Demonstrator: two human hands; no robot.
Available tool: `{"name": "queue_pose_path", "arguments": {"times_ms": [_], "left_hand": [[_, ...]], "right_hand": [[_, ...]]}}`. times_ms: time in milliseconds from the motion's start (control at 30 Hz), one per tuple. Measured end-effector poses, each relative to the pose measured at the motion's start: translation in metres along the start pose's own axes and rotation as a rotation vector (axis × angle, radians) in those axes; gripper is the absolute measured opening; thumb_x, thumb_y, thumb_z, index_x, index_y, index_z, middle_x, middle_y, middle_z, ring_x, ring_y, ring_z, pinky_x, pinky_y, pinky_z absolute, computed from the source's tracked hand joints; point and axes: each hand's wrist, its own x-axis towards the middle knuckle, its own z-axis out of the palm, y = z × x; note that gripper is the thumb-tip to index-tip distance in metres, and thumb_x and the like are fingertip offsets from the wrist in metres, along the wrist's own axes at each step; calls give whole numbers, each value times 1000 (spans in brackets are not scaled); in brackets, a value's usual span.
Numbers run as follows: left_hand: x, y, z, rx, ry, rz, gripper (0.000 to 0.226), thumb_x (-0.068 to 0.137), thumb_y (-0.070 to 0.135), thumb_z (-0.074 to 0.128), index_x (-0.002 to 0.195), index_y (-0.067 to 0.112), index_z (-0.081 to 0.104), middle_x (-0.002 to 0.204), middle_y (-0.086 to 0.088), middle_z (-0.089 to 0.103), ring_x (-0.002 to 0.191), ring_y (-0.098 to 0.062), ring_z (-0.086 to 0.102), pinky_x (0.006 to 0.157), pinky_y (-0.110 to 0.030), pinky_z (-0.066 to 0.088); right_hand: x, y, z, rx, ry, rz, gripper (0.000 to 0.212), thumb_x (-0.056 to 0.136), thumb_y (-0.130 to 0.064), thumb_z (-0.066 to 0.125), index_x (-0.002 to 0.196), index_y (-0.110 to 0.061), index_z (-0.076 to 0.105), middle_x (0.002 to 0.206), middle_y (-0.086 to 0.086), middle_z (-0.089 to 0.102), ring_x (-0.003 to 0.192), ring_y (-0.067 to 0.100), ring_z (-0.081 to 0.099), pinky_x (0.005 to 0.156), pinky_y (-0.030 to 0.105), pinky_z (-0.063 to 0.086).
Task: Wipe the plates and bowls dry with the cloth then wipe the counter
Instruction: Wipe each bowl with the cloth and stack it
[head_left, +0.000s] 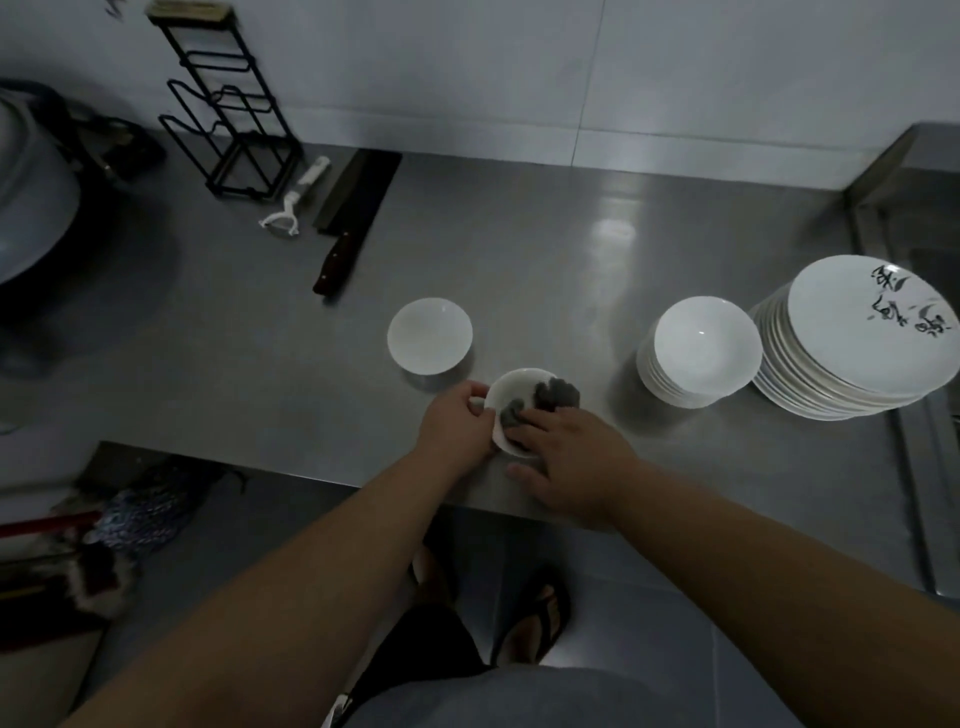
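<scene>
A small white bowl (511, 391) is held tilted near the front edge of the steel counter (519, 249). My left hand (454, 426) grips its left rim. My right hand (566, 457) presses a grey cloth (556, 395) into the bowl, fingers on the cloth. A single white bowl (430, 335) stands upright just behind. To the right stands a stack of white bowls (701, 351), and beside it a stack of white plates (857, 343) whose top plate carries black brush marks.
A cleaver (353, 208) and a white peeler (296, 200) lie at the back left beside a black wire rack (228, 114). A large metal pot (31, 187) stands far left. A sink edge (904, 218) runs along the right. A mop (130, 512) lies on the floor.
</scene>
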Motion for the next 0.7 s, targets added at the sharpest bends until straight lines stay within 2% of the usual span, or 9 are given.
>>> {"name": "queue_pose_path", "arguments": {"times_ms": [67, 100, 167, 233, 333, 467, 500, 600, 700], "left_hand": [[-2, 5, 0, 72, -10, 29, 15, 87, 22, 61, 99, 29, 67, 79, 5, 68, 80, -18, 68, 77, -35, 57], [-2, 6, 0, 97, -5, 45, 15, 89, 20, 60, 101, 26, 67, 81, 3, 68, 82, -19, 67, 77, -35, 56], [-1, 9, -1, 144, -6, 60, 16, 89, 18, 58, 103, 22, 67, 86, -1, 70, 85, -23, 67, 80, -37, 56], [0, 11, -1, 162, -30, 32, 17, 89, 18, 58, 103, 23, 65, 87, 0, 70, 84, -24, 69, 81, -40, 58], [3, 8, -1, 85, -33, -42, 19, 83, 22, 59, 100, 29, 66, 87, 3, 71, 82, -23, 71, 77, -46, 62], [4, 9, 3, 108, -21, -17, 16, 84, 20, 59, 96, 27, 66, 87, 4, 69, 82, -20, 68, 76, -39, 59], [3, 10, 4, 146, -26, 10, 15, 86, 17, 58, 97, 24, 66, 87, 4, 67, 83, -20, 65, 75, -33, 53], [4, 12, 5, 198, -35, 41, 14, 89, 12, 57, 98, 22, 64, 90, 2, 64, 85, -20, 59, 72, -29, 42], [6, 14, 3, 198, -56, 19, 16, 87, 15, 58, 97, 25, 64, 94, 1, 68, 85, -21, 63, 74, -33, 51]], "right_hand": [[-2, 16, -1, -89, 9, -67, 71, 97, -69, 25, 133, -24, 66, 133, 3, 66, 124, 26, 58, 112, 40, 36], [-3, 24, 1, -145, 13, -74, 70, 97, -69, 28, 134, -23, 66, 136, 5, 65, 131, 29, 54, 118, 42, 30], [-3, 33, 5, -203, -22, -33, 80, 95, -72, 23, 153, -23, 47, 162, 9, 39, 155, 32, 22, 128, 46, 8], [-3, 28, 11, -175, -55, 17, 91, 90, -77, 11, 164, -26, 20, 173, 6, 6, 159, 28, -9, 128, 46, -7], [-7, 5, 13, -50, -48, 23, 93, 87, -78, 9, 165, -29, 10, 173, 4, -1, 159, 24, -7, 124, 38, -16], [-14, 23, 3, -46, 10, -57, 75, 96, -70, 24, 156, -29, 43, 161, -2, 42, 153, 20, 27, 124, 35, -8], [-15, 34, 2, -106, 25, -64, 72, 98, -69, 25, 156, -30, 42, 164, -3, 38, 156, 22, 19, 125, 41, -9], [-9, 53, 10, -154, -48, -10, 79, 98, -73, 26, 165, -35, 7, 172, -8, -12, 156, 28, -22, 128, 52, 2], [0, 43, 17, 21, -65, 58, 81, 98, -72, 29, 163, -37, -7, 164, -13, -35, 154, 22, -28, 127, 50, 20]]}}
